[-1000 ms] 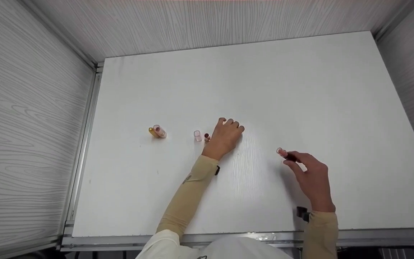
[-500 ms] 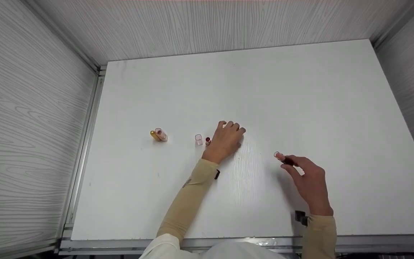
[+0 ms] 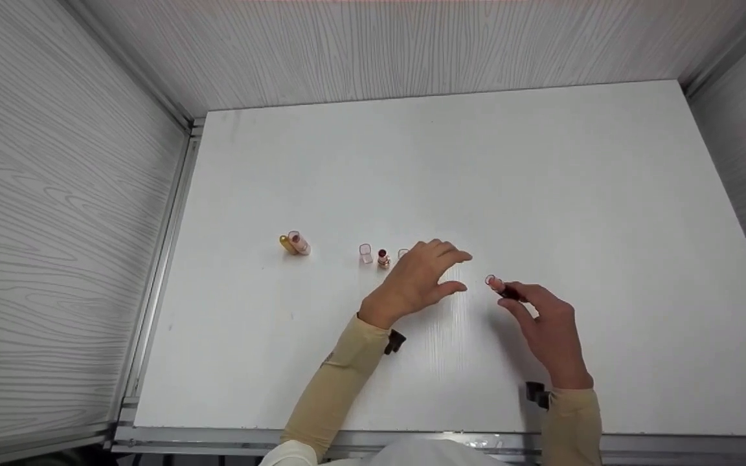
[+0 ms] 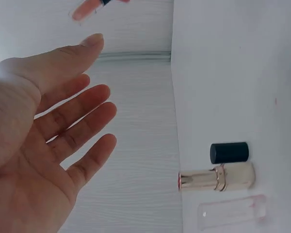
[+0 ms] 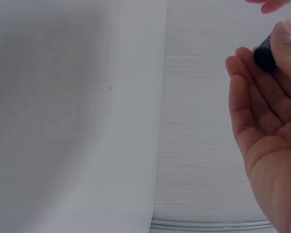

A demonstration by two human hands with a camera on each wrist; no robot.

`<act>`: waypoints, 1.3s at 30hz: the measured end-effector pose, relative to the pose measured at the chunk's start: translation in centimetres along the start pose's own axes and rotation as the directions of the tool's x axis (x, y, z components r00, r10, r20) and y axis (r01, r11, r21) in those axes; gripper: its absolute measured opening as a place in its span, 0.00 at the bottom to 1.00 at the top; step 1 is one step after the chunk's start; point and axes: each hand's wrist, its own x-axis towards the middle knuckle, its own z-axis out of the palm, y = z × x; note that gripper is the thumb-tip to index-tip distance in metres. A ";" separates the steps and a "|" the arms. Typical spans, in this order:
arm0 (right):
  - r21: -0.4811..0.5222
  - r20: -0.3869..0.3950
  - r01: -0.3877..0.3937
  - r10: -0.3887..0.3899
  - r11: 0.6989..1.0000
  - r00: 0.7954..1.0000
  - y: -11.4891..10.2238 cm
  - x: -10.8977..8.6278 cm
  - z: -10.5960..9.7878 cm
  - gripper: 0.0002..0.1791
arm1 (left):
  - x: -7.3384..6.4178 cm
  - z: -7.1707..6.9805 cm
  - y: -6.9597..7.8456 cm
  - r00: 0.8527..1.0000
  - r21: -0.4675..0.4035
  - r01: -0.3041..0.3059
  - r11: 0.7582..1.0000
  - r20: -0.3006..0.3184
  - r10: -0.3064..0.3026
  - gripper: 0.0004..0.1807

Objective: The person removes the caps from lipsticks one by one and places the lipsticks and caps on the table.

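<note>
My right hand (image 3: 551,333) pinches a lipstick (image 3: 499,286) between thumb and fingers. Its dark base is in the grip, and a pinkish bullet under a clear end points left. In the right wrist view the round black end (image 5: 265,59) faces the camera. My left hand (image 3: 415,281) hovers to the left of it, thumb and fingers spread, holding nothing. Beside the left hand an uncapped lipstick (image 4: 216,178) with a gold collar stands upright. A clear cap (image 4: 232,212) is on one side of it, a dark cylinder (image 4: 229,152) on the other.
Farther left on the white table (image 3: 509,162), a gold tube (image 3: 287,244) stands against a pinkish lipstick (image 3: 300,244). Wood-grain panels (image 3: 399,52) enclose the back and sides. A metal rail (image 3: 250,437) runs along the front edge.
My left hand has lifted away from beside the uncapped lipstick, turned and opened toward the right hand. The right hand has shifted slightly left with its lipstick.
</note>
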 end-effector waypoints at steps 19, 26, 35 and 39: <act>0.094 0.122 0.125 -0.136 0.988 0.983 -0.7 0.2 0.8 0.24 | -0.4 1.8 1.5 0.989 -0.323 -0.144 0.935 -0.060 0.131 0.09; 0.083 0.122 0.096 -0.106 0.992 0.987 -0.6 0.3 0.6 0.26 | -0.1 1.2 1.7 0.988 -0.241 -0.154 0.958 -0.062 0.144 0.08; -0.028 -0.058 -0.023 0.021 0.999 0.998 -0.3 0.1 -0.3 0.29 | 1.2 -1.4 0.3 0.992 -0.091 -0.090 0.992 -0.096 0.081 0.06; -0.019 -0.102 -0.064 0.061 0.998 0.993 -0.1 0.0 -0.8 0.32 | 2.0 -2.2 -0.6 0.997 0.025 -0.024 0.999 -0.075 0.026 0.06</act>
